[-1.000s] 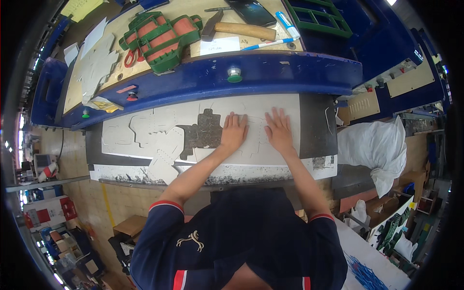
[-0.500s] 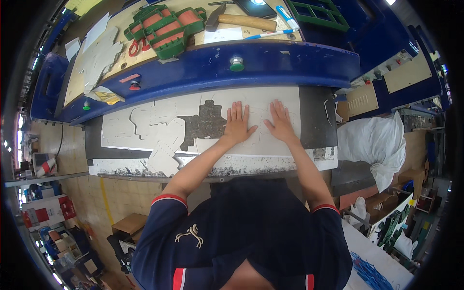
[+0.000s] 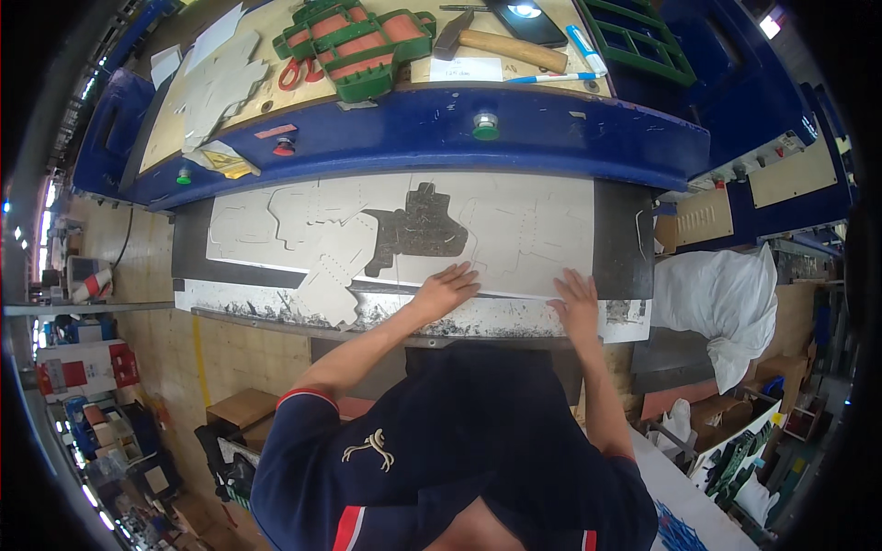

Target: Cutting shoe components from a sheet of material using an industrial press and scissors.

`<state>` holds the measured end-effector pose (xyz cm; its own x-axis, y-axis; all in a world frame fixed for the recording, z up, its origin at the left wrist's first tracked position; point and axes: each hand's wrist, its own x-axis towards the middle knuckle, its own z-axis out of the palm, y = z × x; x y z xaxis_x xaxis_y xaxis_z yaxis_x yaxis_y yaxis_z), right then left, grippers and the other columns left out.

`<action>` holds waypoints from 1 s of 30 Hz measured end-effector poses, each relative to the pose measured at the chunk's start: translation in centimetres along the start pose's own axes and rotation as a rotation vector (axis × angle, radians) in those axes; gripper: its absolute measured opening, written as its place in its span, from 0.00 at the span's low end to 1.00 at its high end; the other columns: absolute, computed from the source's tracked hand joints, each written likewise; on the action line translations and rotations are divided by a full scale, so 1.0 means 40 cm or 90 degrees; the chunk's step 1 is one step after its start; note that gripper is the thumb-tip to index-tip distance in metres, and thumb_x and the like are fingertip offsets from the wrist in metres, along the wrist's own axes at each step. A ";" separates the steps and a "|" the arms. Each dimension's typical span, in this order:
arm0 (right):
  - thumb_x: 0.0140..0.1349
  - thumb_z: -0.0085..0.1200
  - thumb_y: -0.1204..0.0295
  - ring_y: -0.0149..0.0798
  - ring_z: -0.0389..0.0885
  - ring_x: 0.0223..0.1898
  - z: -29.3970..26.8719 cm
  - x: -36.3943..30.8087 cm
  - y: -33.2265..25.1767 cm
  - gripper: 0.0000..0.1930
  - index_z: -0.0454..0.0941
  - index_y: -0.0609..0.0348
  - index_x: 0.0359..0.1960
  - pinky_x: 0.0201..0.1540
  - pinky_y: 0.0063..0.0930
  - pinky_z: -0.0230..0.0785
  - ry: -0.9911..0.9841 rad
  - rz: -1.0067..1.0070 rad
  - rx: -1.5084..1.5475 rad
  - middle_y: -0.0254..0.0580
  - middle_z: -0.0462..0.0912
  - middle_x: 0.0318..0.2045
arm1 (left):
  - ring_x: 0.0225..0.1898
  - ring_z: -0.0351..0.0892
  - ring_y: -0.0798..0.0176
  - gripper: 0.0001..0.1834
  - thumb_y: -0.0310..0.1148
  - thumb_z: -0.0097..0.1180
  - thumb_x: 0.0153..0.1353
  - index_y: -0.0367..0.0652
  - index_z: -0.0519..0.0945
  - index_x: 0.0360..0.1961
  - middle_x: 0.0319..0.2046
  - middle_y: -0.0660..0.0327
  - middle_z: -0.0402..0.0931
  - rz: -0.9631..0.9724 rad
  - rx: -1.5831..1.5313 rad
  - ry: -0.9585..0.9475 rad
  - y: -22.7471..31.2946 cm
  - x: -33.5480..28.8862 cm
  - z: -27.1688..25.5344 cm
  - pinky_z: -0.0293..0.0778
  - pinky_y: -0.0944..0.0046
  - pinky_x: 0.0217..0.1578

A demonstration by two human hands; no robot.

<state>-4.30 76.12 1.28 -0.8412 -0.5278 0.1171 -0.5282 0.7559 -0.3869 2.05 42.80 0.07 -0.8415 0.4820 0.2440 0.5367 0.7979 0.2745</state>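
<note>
A pale grey cardboard sheet (image 3: 542, 266), scored with cut outlines and dotted lines, lies on a dark board (image 3: 622, 248). Through a cut-out opening in its middle the dark surface shows. A loose cut cardboard piece (image 3: 328, 290) rests left of that opening and hangs over the sheet's near edge. My left hand (image 3: 446, 291) lies at this near edge, fingers extended and close together on the cardboard. Further right, my right hand (image 3: 577, 305) touches the same edge with its fingers spread. Neither hand is closed around anything.
Beyond the sheet runs a blue machine beam (image 3: 386, 138) with buttons. On top sit a green cutting die (image 3: 363, 46), a hammer (image 3: 505, 46), red scissors (image 3: 292, 73), a phone (image 3: 533, 20) and markers. A white sack (image 3: 726, 303) stands at the right.
Both hands have slid back toward me, from flat on the middle of the sheet to its near edge. The whole view has shifted slightly.
</note>
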 end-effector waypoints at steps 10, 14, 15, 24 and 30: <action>0.58 0.61 0.57 0.47 0.62 0.68 -0.036 0.147 0.093 0.24 0.78 0.55 0.53 0.68 0.46 0.56 -0.120 0.097 0.027 0.47 0.68 0.65 | 0.60 0.72 0.50 0.17 0.40 0.58 0.59 0.44 0.80 0.47 0.55 0.56 0.76 -0.190 -0.124 -0.192 -0.010 0.180 -0.030 0.73 0.53 0.56; 0.59 0.58 0.56 0.61 0.54 0.70 0.007 0.132 0.073 0.29 0.74 0.66 0.56 0.68 0.42 0.57 -0.184 0.095 -0.057 0.64 0.59 0.67 | 0.68 0.56 0.42 0.28 0.46 0.54 0.63 0.48 0.70 0.63 0.66 0.44 0.58 -0.173 -0.048 0.098 -0.046 0.233 0.007 0.57 0.43 0.65; 0.59 0.58 0.55 0.60 0.54 0.70 0.003 0.137 0.059 0.30 0.73 0.68 0.56 0.68 0.43 0.57 -0.195 0.108 -0.042 0.65 0.59 0.67 | 0.70 0.51 0.41 0.31 0.48 0.52 0.64 0.48 0.65 0.66 0.68 0.42 0.53 -0.204 -0.010 0.070 -0.049 0.234 0.025 0.51 0.43 0.67; 0.58 0.60 0.56 0.54 0.79 0.51 -0.291 0.332 -0.208 0.22 0.81 0.63 0.46 0.57 0.39 0.69 -0.188 -0.059 0.147 0.55 0.82 0.46 | 0.71 0.51 0.44 0.30 0.47 0.49 0.67 0.42 0.66 0.65 0.68 0.44 0.56 -0.182 0.003 0.102 0.035 0.131 0.088 0.47 0.44 0.69; 0.61 0.59 0.59 0.53 0.80 0.48 -0.484 0.679 -0.572 0.19 0.80 0.63 0.45 0.51 0.39 0.72 0.041 -0.285 0.242 0.53 0.83 0.44 | 0.39 0.81 0.48 0.12 0.36 0.52 0.63 0.38 0.80 0.31 0.42 0.53 0.80 -0.197 -0.207 0.066 0.122 0.044 0.041 0.78 0.53 0.40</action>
<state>-17.32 51.98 31.01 -0.5571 -0.7300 0.3959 -0.7654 0.2665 -0.5857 3.09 48.12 0.31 -0.9636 0.1868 0.1914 0.2663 0.7361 0.6223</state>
